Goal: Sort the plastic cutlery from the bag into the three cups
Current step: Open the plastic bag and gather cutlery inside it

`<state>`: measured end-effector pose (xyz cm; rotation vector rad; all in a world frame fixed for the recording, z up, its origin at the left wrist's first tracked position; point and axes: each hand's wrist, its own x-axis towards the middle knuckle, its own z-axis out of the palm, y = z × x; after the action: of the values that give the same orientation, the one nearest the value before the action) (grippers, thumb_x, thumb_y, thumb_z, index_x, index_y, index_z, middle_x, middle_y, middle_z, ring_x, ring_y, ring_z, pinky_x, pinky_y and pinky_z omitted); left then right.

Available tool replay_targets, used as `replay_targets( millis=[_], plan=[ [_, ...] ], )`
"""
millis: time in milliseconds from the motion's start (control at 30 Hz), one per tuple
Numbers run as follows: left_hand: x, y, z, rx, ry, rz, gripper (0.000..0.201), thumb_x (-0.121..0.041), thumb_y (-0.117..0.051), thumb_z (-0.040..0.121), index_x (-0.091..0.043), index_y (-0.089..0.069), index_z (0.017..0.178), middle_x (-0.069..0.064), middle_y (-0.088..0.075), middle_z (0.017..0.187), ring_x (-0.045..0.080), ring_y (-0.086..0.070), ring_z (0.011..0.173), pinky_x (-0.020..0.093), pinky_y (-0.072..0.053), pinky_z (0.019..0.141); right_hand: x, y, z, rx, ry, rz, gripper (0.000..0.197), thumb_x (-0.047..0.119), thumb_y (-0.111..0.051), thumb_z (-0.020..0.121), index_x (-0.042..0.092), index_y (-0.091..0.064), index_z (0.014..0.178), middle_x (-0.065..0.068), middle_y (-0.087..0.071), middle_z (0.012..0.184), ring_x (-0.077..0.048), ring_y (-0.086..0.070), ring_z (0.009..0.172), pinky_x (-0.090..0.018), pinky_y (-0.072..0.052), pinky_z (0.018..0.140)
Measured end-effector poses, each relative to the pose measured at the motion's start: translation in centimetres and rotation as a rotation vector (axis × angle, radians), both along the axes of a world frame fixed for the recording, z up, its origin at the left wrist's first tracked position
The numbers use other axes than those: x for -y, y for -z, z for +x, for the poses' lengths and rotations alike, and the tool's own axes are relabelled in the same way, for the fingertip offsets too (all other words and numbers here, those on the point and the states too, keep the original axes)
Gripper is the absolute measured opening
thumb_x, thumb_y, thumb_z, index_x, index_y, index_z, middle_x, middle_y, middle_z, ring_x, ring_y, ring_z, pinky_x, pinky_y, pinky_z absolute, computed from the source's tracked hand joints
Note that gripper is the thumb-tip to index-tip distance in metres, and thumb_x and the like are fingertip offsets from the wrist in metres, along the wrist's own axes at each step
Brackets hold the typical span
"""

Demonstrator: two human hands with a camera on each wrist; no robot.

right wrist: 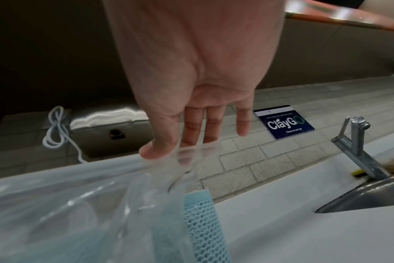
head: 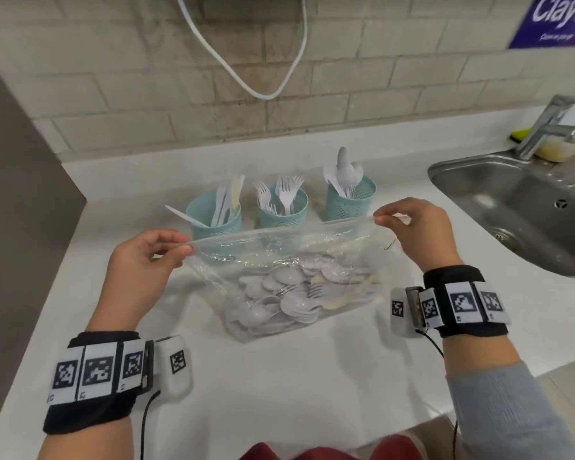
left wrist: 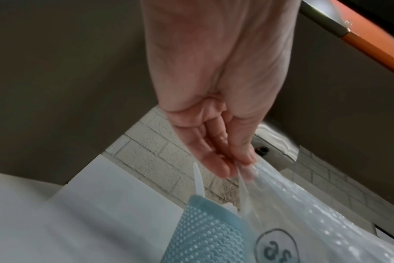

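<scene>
We pinch the left top corner of the bag (head: pixel 279 267) with the left hand (head: pixel 140 263), thumb against curled fingers. The right hand (head: pixel 415 227) pinches the right top corner in the same manner, thumb against the forefinger, the other fingers extended. Between both hands the bag rim runs taut, raised above the table (head: pixel 279 376); the bag bottom rests on the table. The cutlery (head: pixel 296 293), mixed spoons and forks, lies heaped inside the bag.

The step in hand appears to be opening the bag. We keep the bottom on the table so the load does not shift. We separate the rim layers with the fingertips and pull evenly; an uneven pull may tip the contents out.

Just behind the bag stand three cups: the left cup (head: pixel 213 220) holds knives, the middle cup (head: pixel 283 214) forks, the right cup (head: pixel 351 200) spoons. We keep the rim clear of them.
</scene>
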<state>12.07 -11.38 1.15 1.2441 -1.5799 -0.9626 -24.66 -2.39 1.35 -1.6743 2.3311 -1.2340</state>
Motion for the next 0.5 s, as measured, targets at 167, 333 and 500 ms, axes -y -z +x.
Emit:
replay_targets(
  millis=[167,333,500],
  plan=[
    [0.1,-0.2,0.0,-0.038,0.006,-0.006,0.020,0.000,-0.067,0.081,-0.020,-0.063,0.078,0.010,-0.069,0.083,0.024,-0.064,0.073,0.007,-0.052,0.066,1.0,-0.6,3.6,-0.175,-0.340,-0.116,0.018,0.029,-0.079,0.072,0.020,-0.077,0.087,0.002,-0.065,0.094,-0.012,-0.054,0.093,-0.024,-0.039,0.086],
    [-0.2,-0.3,0.0,0.049,-0.026,-0.019,0.020,-0.002,-0.067,0.081,-0.022,-0.063,0.077,0.010,-0.070,0.086,0.021,-0.063,0.073,0.007,-0.048,0.066,2.6,0.3,5.9,-0.379,-0.473,0.050,0.015,0.026,-0.075,0.073,0.024,-0.076,0.088,0.001,-0.069,0.085,-0.025,-0.062,0.083,-0.034,-0.037,0.074],
    [-1.6,-1.5,-0.7,0.258,-0.006,-0.225,0.031,-0.015,-0.076,0.075,-0.037,-0.063,0.092,-0.014,-0.062,0.104,-0.003,-0.055,0.094,0.006,-0.040,0.081,2.2,-0.7,5.8,-0.429,-0.559,-0.121,0.021,0.030,-0.059,0.085,0.019,-0.078,0.085,0.000,-0.064,0.075,-0.020,-0.057,0.071,-0.029,-0.035,0.069]
  ],
)
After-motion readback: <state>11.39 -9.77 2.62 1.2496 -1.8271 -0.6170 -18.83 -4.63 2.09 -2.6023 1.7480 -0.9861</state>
